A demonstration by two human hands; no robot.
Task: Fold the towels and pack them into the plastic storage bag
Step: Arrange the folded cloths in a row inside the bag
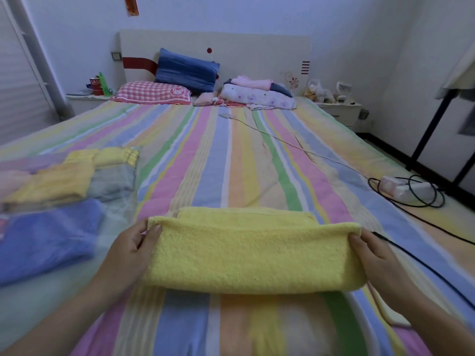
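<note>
A yellow towel (253, 255) lies folded lengthwise on the striped bed in front of me. My left hand (129, 249) pinches its upper left corner between thumb and fingers. My right hand (376, 260) grips its right end, with the fingers curled over the fold. The near layer is lifted over a second layer that shows behind it. To the left lies the clear plastic storage bag (117, 201), holding folded yellow, grey and blue towels (48, 235).
A striped sheet (231, 155) covers the bed. A black cable (421, 263) runs past my right hand to a white power strip (406, 190) at the right edge. Pillows (186, 70) and folded bedding (257, 95) lie by the headboard.
</note>
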